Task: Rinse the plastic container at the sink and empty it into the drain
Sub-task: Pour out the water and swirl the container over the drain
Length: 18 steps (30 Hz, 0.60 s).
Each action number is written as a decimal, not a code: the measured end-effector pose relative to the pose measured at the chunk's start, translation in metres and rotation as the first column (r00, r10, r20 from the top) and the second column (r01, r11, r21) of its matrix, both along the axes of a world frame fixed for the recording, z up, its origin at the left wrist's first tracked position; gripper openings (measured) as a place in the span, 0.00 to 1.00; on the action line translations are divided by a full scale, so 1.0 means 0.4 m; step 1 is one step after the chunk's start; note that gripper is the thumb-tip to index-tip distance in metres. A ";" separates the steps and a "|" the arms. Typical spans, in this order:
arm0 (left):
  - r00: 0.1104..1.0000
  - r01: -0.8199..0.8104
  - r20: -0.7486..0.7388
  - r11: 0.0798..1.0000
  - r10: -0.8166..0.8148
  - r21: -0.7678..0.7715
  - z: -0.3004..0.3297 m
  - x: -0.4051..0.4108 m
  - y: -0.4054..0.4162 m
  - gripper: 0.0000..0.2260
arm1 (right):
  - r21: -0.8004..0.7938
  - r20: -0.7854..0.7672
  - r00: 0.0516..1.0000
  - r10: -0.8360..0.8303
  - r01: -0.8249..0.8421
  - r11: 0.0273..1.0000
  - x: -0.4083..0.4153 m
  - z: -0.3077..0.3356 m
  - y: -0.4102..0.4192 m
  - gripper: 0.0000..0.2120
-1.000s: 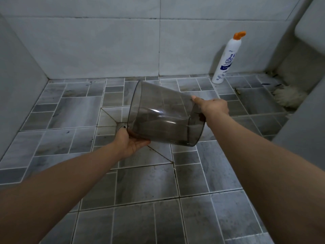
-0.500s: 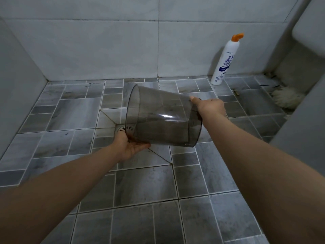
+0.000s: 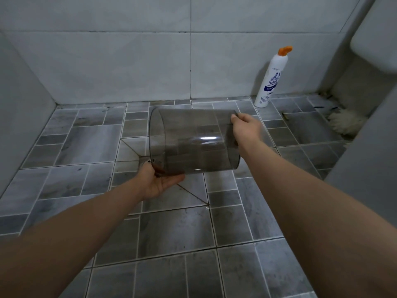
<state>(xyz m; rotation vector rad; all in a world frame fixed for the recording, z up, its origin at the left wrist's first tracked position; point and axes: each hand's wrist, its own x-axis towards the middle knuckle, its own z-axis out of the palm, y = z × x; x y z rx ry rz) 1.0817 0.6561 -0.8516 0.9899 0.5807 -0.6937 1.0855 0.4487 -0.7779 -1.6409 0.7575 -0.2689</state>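
Holding the plastic container (image 3: pixel 193 140) on its side just above the floor drain (image 3: pixel 144 161); left hand (image 3: pixel 160 182) cupping under its rim, right hand (image 3: pixel 245 125) gripping its base; probably light, stiff, slippery when wet; best held at both ends.

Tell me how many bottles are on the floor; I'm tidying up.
1: a white bottle with an orange cap stands against the back wall, far right. Others may be hidden outside the view.
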 end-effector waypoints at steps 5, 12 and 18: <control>0.998 0.042 -0.049 0.999 -0.043 -0.027 0.017 -0.007 -0.012 0.11 | -0.113 0.039 0.999 0.029 -0.025 0.993 0.015 0.032 0.005 0.16; 0.997 0.068 -0.044 0.995 -0.071 -0.066 0.033 -0.008 -0.021 0.10 | -0.244 0.077 0.995 0.057 -0.037 0.969 0.018 0.072 0.011 0.13; 0.997 0.060 -0.040 0.984 -0.068 -0.166 0.042 -0.002 -0.049 0.13 | -0.428 0.097 0.981 0.166 -0.109 0.897 0.018 0.134 0.031 0.16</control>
